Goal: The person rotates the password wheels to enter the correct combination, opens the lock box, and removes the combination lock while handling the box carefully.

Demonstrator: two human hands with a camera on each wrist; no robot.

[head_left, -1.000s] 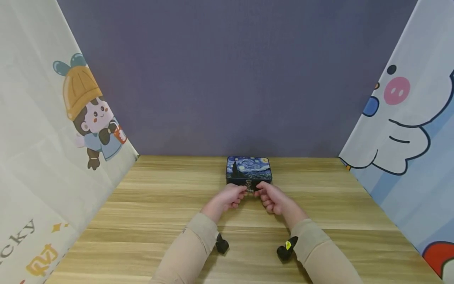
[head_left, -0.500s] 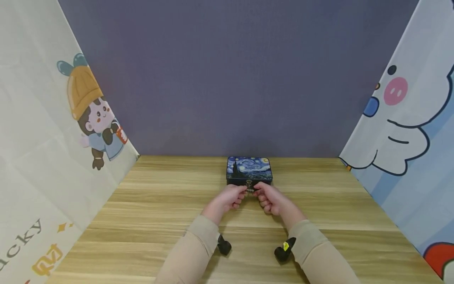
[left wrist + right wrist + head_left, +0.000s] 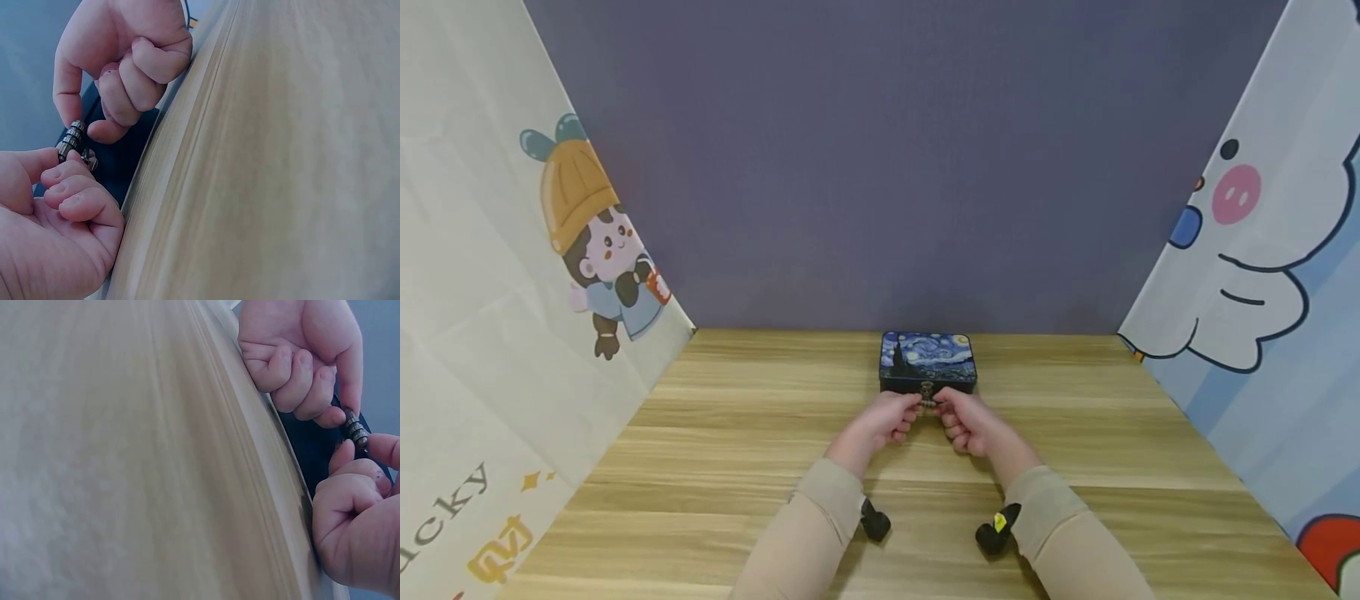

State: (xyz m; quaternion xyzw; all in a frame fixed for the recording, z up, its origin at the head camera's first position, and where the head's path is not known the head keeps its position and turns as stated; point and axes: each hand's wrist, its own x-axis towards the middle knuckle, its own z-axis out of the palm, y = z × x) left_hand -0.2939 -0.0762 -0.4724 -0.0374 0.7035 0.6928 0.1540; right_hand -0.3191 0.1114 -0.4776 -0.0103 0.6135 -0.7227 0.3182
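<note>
A small tin box [image 3: 927,357] with a swirling blue night-sky painting on its lid stands at the far side of the table, lid down. At its front clasp hangs a small metal combination padlock [image 3: 72,139] with ridged number dials. My left hand [image 3: 889,417] pinches one end of the padlock between thumb and index finger. From the other side my right hand [image 3: 972,421] has thumb and index fingertip at the padlock's opposite end, by the dials. The remaining fingers of both hands are curled in. The fingers partly cover the box's front.
The wooden table [image 3: 737,450] runs back to a plain grey-purple panel [image 3: 910,167]. Cartoon-printed sheets flank it, one on the left [image 3: 482,250] and another on the right [image 3: 1270,317]. Black wrist devices [image 3: 874,521] stick out from both sleeves.
My right hand has shifted slightly left, its fingertips closer in at the padlock. The left hand and the box stay nearly where they were.
</note>
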